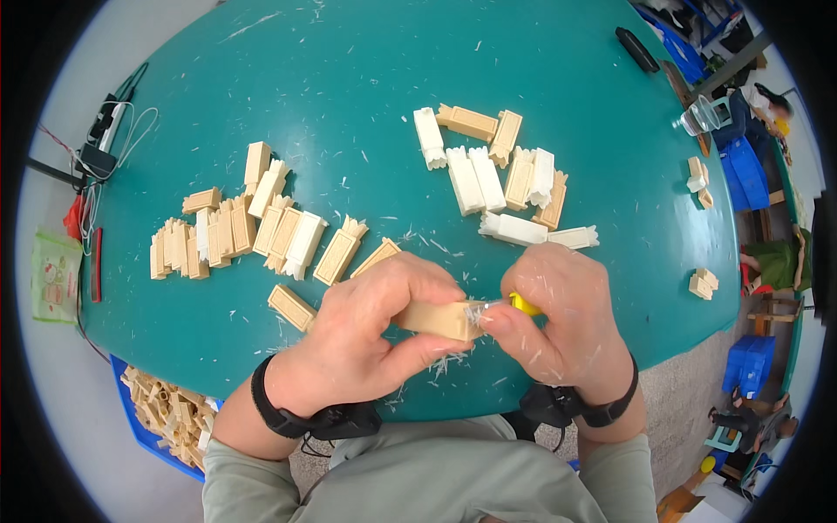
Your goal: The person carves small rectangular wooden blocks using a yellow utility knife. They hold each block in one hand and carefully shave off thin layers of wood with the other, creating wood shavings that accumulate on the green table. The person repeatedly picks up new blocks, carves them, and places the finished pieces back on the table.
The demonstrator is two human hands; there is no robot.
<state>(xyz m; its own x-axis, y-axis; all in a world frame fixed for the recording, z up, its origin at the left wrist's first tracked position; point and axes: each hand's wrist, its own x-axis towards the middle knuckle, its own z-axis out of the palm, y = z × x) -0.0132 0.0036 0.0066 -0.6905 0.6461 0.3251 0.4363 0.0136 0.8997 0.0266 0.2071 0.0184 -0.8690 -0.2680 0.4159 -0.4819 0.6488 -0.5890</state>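
My left hand (362,322) is closed on a beige rectangular plastic block (440,320), its end turned to the right. My right hand (558,318) is wrapped round a small yellow-handled cutting tool (525,303), most of it hidden by the fingers. The tool's thin tip meets the right end of the block near my right thumb. White plastic shavings (449,362) lie on the table below the hands. Just beyond my left hand are beige blocks with notched ends (340,251), and a white block (305,244) lies beside them.
More beige and white blocks (466,180) lie beyond my right hand. A blue bin (131,397) full of beige pieces stands at the lower left. The green table (375,105) holds a black case (636,50), a clear cup (697,116) and a power strip (106,131). Other people sit at the right.
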